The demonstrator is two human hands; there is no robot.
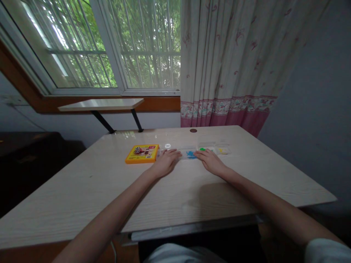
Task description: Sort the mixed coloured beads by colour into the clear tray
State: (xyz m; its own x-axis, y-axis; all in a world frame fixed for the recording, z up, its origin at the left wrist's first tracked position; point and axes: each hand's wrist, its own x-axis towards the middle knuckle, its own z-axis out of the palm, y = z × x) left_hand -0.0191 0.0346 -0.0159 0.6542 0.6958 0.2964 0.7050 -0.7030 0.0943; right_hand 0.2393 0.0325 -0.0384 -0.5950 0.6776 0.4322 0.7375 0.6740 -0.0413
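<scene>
A row of clear plastic trays lies across the middle of the table. One tray (184,156) holds small blue pieces (189,155); farther right are green pieces (202,149) and yellow pieces (223,150). My left hand (166,162) lies with fingers stretched out at the left end of the row, covering part of it. Beside it on the left is a flat yellow box (142,153) with a printed picture. My right hand (210,161) rests with outstretched fingers over the right edge of the blue pieces' tray, partly hiding the green pieces. Neither hand visibly grips anything.
A small raised shelf (101,104) on black legs stands at the table's back left. Near the back edge is a round cable hole (193,130). Behind the wooden table (95,204) are a barred window and a patterned curtain (219,73).
</scene>
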